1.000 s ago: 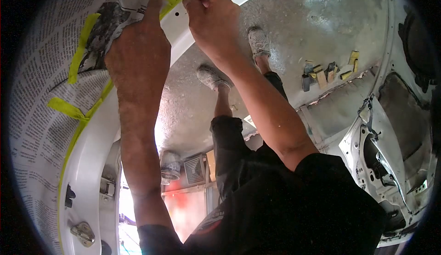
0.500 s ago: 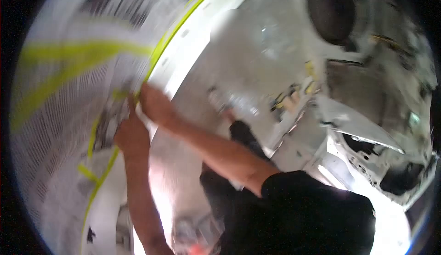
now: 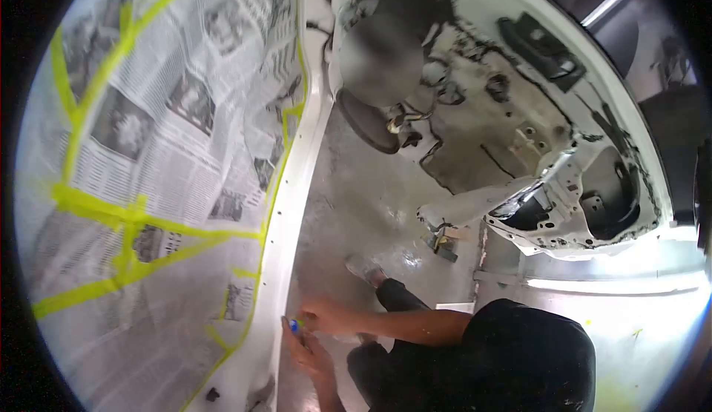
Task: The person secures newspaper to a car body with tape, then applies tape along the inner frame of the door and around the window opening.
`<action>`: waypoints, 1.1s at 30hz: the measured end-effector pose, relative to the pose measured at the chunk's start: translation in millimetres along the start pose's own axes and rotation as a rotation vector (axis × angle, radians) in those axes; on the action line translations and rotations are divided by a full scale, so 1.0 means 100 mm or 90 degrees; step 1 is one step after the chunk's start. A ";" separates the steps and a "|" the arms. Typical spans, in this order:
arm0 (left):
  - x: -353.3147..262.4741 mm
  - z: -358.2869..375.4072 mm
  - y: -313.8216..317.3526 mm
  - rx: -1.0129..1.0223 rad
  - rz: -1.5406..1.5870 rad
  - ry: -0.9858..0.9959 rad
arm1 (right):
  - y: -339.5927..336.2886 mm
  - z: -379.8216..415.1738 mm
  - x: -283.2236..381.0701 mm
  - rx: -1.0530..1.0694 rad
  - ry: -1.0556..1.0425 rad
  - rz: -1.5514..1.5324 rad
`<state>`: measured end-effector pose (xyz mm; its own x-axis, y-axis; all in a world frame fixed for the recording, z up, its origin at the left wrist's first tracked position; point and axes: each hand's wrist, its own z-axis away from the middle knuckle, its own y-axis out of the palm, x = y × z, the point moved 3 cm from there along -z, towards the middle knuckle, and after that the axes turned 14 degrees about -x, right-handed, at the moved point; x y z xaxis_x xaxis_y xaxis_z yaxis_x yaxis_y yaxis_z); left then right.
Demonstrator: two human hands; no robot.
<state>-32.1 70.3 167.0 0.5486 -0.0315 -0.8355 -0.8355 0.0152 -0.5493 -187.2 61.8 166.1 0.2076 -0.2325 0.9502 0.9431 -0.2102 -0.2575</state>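
Observation:
My left hand (image 3: 310, 358), low in the view, is closed around a small roll of masking tape (image 3: 295, 326); blue and a little yellow-green show on it. Right beside the roll is my right hand (image 3: 326, 315), its fingers curled and somewhat blurred; what they pinch is hidden. Both hands are just to the right of a white car body edge (image 3: 285, 223). Left of that edge, newspaper sheets (image 3: 167, 167) cover the panel, held by yellow-green tape strips (image 3: 189, 230).
An open white car door shell (image 3: 512, 241) with dark cavities and a bare inner panel fills the upper right. Grey floor (image 3: 348, 182) shows between it and the papered side. My shoe (image 3: 363, 267) and a few small items (image 3: 443, 245) are on the floor.
My hands have come away from the taped edge and are now together over the floor side, with the tape roll showing. The camera view has swung, bringing more of the newspaper and door into sight.

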 end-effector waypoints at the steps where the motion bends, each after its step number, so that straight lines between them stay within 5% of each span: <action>1: -0.09 0.04 -0.05 0.010 0.001 0.004 | 0.01 0.12 -0.01 -0.025 -0.025 -0.015; 8: -0.75 0.14 -0.30 0.118 0.040 0.089 | -0.30 0.53 0.40 -0.076 0.053 0.001; 11: -1.10 0.08 -0.38 0.204 0.033 -0.025 | -0.39 0.52 0.53 -0.098 0.002 -0.029; 14: -1.16 -0.03 -0.30 0.183 0.003 -0.008 | -0.48 0.40 0.62 -0.160 -0.022 -0.092; 17: -1.34 -0.17 -0.17 0.152 0.016 0.011 | -0.70 0.22 0.74 -0.262 -0.196 -0.025; 20: -1.68 -0.32 -0.02 0.169 0.022 0.017 | -0.97 0.05 0.79 -0.218 -0.162 -0.018; 26: -2.10 -0.43 0.40 0.183 0.091 0.222 | -1.68 -0.14 0.95 -0.150 -0.119 0.034; 33: -2.74 -0.49 0.60 0.318 0.121 0.158 | -2.30 0.23 1.36 -0.218 -0.059 -0.020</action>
<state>-234.2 30.9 363.2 0.3165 -0.2142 -0.9241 -0.7700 0.5109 -0.3822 -369.6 100.1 358.3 0.2182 -0.1367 0.9663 0.8106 -0.5260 -0.2575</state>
